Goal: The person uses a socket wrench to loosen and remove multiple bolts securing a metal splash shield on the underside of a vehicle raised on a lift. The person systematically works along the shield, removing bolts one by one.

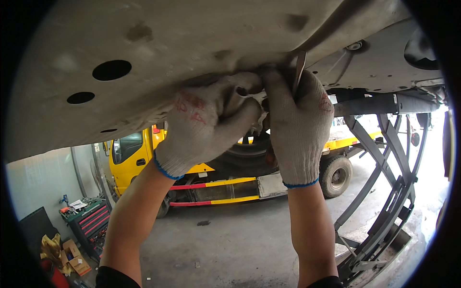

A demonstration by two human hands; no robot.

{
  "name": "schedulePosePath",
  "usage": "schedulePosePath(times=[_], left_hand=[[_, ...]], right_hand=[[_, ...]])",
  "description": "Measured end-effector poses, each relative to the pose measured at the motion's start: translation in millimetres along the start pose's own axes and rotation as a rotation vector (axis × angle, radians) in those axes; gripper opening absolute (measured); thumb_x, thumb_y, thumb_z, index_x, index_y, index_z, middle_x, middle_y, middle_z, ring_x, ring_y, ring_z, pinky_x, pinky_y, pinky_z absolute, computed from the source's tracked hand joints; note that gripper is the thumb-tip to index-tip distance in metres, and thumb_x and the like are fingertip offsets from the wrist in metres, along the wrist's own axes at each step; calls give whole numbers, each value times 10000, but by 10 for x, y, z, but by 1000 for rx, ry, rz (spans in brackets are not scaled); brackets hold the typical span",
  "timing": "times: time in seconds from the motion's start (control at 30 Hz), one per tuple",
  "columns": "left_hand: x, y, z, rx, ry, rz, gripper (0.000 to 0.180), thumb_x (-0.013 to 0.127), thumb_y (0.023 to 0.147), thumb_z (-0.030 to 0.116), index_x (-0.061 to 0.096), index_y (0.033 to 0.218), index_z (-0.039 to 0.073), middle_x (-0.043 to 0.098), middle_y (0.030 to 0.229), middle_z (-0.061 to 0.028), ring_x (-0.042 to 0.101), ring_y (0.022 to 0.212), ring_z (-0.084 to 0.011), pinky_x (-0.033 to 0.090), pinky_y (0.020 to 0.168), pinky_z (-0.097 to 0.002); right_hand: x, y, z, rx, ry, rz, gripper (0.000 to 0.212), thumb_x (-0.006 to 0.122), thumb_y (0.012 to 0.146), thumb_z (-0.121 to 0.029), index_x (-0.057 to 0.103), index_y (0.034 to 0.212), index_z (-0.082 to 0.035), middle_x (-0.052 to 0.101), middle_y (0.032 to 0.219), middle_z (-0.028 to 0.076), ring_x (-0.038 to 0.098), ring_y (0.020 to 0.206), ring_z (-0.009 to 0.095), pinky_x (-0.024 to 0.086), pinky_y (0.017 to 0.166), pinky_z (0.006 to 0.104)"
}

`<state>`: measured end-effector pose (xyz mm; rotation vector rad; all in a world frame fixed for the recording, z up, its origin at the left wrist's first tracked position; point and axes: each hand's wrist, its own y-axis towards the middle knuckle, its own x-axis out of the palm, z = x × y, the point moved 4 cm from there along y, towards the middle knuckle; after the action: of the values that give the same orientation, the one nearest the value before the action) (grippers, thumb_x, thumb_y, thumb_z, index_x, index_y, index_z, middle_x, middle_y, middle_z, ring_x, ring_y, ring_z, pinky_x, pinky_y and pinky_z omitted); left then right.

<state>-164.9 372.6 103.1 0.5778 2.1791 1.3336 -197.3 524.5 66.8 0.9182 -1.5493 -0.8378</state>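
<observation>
Both hands wear pale knit gloves with blue cuffs and are raised to the underside of a vehicle (pixel 173 43). My left hand (pixel 201 122) is closed, its thumb and fingers curled together below the panel. Between them shows a small greyish tube-like piece (pixel 234 102), too unclear to name. Close beside it, my right hand (pixel 300 127) is closed around a flat-blade screwdriver (pixel 299 69). Its metal blade points up out of the grip near a ridge in the panel; a reddish part shows below the palm. The spot where the fingertips meet is hidden in shadow.
A yellow truck (pixel 129 156) stands behind my arms. Scissor-lift arms (pixel 389 158) rise on the right. At lower left are a tool cabinet (pixel 89 221) with tools on top and an opened cardboard box (pixel 75 259). The concrete floor (pixel 216 254) lies below.
</observation>
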Motion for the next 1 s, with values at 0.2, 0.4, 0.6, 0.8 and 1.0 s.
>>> schedulePosePath(times=[0.2,0.4,0.6,0.8,1.0], left_hand=[[-28,62,102,44,144,-80,341,743,865,221,701,1178,95,726,765,-80,723,670,-234,574,645,-346],[36,52,13,166,123,22,296,689,875,121,713,1161,47,718,781,-53,662,697,-101,546,714,-293],[-19,66,82,103,79,-79,301,708,891,159,720,1166,37,721,782,-49,661,698,-97,547,740,-279],[45,46,18,98,92,-48,266,704,903,153,730,1140,34,692,721,-38,652,664,-109,545,755,-261],[17,31,10,95,0,-57,307,700,900,145,708,1175,11,767,992,-135,732,817,-148,572,790,-304]], right_hand=[[-124,62,-349,200,8,-169,311,667,966,-313,708,965,-5,690,743,132,672,678,214,509,651,346],[-179,-115,-139,81,19,-215,305,607,1012,-305,694,1008,-13,657,715,72,597,644,130,454,581,301],[-971,-1788,1161,887,337,-187,384,487,1078,-383,608,894,-68,598,673,26,547,522,103,428,448,284],[-2189,-4897,724,2023,107,-153,201,625,973,-223,626,901,-35,623,702,64,599,580,192,501,533,352],[-2351,-5107,197,1520,70,-550,197,646,905,-203,596,993,-33,636,735,87,638,647,176,520,548,373]])
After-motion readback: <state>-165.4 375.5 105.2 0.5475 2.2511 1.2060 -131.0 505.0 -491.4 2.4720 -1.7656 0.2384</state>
